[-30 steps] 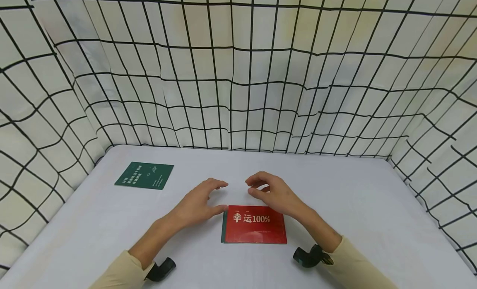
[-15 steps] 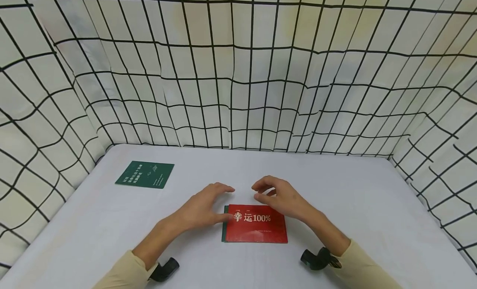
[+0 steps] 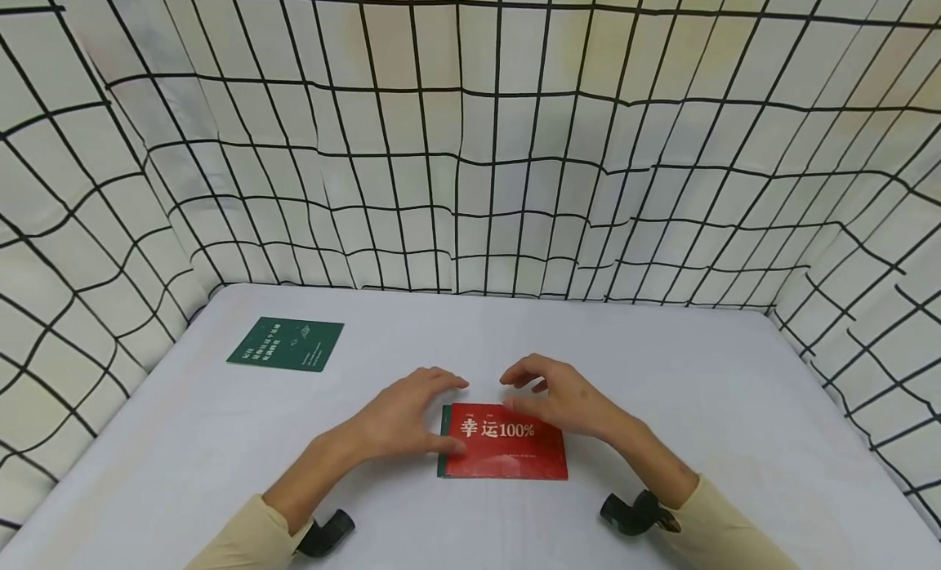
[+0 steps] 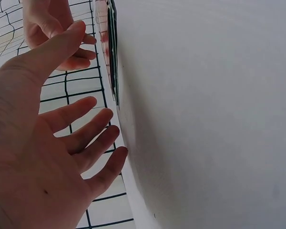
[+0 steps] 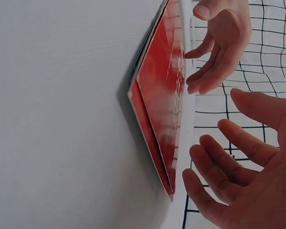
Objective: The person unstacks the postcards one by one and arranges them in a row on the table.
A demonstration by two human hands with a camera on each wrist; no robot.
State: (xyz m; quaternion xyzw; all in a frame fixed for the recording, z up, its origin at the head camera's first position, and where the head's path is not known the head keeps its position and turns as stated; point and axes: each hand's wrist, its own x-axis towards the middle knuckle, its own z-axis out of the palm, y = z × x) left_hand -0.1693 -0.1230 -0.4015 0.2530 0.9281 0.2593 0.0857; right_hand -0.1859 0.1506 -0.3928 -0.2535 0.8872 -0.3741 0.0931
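A red booklet (image 3: pixel 507 451) with white characters and "100%" lies flat near the front middle of the table, on top of a green one whose edge (image 3: pixel 443 464) shows at the left. My left hand (image 3: pixel 400 415) hovers at the booklet's left side, fingers spread and thumb over its left part. Above its upper right corner hovers my right hand (image 3: pixel 562 398), thumb over the top edge and fingers loosely bent. In the right wrist view the red booklet (image 5: pixel 159 76) stands apart from both hands, and neither hand holds anything.
A green booklet (image 3: pixel 287 345) with white print lies at the table's back left. White cloth covers the table (image 3: pixel 720 407). Black netting (image 3: pixel 492 186) over white sheeting encloses the back and sides. Each wrist wears a black camera mount.
Both hands have come slightly nearer the front and shifted right, the left thumb moving over the red booklet and the right thumb coming down over its top edge. The booklets stay in place.
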